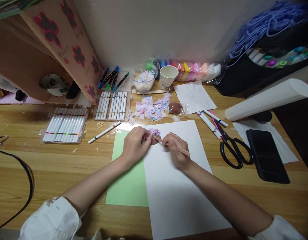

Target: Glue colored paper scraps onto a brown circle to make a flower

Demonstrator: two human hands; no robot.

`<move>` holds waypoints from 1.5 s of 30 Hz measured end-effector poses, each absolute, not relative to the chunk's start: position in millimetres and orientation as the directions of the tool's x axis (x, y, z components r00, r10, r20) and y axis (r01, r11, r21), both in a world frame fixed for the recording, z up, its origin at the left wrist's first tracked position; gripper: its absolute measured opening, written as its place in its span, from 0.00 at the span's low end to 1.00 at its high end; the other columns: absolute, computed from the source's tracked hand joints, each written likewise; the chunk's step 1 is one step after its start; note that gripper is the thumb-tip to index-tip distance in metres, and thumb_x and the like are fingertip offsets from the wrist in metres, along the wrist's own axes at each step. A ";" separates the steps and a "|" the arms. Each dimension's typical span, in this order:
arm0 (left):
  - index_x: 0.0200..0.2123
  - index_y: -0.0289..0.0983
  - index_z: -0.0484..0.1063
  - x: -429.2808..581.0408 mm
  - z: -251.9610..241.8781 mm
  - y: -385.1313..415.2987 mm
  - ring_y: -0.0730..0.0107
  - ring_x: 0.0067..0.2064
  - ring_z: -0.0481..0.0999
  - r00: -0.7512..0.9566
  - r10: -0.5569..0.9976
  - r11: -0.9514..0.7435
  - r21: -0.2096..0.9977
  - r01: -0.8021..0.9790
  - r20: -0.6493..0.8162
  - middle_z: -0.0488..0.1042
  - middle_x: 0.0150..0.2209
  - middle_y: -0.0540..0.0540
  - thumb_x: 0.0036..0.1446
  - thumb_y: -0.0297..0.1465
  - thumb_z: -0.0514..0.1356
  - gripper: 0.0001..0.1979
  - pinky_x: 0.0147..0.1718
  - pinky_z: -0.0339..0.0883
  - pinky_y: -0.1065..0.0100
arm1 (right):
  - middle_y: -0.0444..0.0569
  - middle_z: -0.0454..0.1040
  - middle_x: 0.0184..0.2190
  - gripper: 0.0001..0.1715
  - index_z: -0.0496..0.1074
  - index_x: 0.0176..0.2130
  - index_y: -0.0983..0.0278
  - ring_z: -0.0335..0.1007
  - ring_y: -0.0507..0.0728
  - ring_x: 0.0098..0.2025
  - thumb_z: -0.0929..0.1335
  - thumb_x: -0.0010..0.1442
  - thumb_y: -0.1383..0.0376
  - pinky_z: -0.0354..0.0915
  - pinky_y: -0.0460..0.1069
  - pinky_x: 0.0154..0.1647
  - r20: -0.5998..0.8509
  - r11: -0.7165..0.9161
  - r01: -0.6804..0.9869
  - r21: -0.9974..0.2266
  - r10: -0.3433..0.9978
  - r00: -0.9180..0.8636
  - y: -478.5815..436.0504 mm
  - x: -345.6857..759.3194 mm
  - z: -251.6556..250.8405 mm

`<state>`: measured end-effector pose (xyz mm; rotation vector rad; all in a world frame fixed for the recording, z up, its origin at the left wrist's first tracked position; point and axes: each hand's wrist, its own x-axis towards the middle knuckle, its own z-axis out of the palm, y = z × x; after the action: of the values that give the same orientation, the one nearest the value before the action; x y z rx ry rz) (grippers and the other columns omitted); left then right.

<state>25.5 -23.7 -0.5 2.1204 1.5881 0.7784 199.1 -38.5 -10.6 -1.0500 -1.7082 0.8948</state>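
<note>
My right hand [178, 150] grips a flat wooden craft stick [184, 151], fingers wrapped round its middle. The stick's far end touches a small brown piece [154, 141] topped with crumpled pink and purple paper bits [154, 131]. Fingers pinched, my left hand [134, 144] steadies this piece from the left and partly hides it. Both hands are above a large white sheet [177, 196], which overlaps a green sheet [127, 186]. Just beyond lie torn pink and blue paper scraps [149, 106] and a brown lump in clear wrap [176, 108].
Marker cases [65, 126] stand at the left near a loose marker [104, 132]. A paper cup [168, 77] and a clear bowl [144, 80] of scraps are at the back. Black scissors [235, 148], a phone [267, 156] and a white paper roll [266, 100] lie right.
</note>
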 end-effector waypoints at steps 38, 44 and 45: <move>0.37 0.39 0.63 13.5 -4.4 -14.7 0.62 0.43 0.68 0.025 0.991 -0.109 0.695 0.711 0.129 0.70 0.38 0.45 0.60 0.26 0.47 0.06 0.42 0.61 0.61 | 0.44 0.62 0.15 0.31 0.61 0.19 0.60 0.60 0.52 0.19 0.51 0.67 0.52 0.58 0.50 0.24 0.347 0.345 0.367 -0.864 0.936 -0.063 -16.0 184.0 -8.3; 0.36 0.39 0.63 14.0 -3.2 -15.2 0.62 0.43 0.68 0.026 0.992 -0.107 0.697 0.709 0.126 0.70 0.38 0.45 0.60 0.26 0.47 0.06 0.41 0.61 0.61 | 0.45 0.62 0.15 0.29 0.62 0.20 0.60 0.61 0.54 0.20 0.52 0.67 0.53 0.59 0.50 0.25 0.343 0.349 0.386 -0.854 0.935 -0.087 -14.7 183.6 -11.1; 0.36 0.39 0.63 14.0 -3.1 -15.3 0.62 0.43 0.68 0.026 0.992 -0.107 0.698 0.708 0.126 0.70 0.38 0.45 0.60 0.26 0.47 0.06 0.41 0.61 0.61 | 0.45 0.62 0.15 0.29 0.62 0.21 0.60 0.61 0.54 0.20 0.52 0.67 0.53 0.59 0.51 0.25 0.349 0.360 0.389 -0.848 0.932 -0.100 -14.3 183.4 -11.6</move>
<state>14.0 -15.3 -3.1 1.8640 1.7240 0.8424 183.4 -14.3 -11.6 -1.1906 -1.6749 0.7181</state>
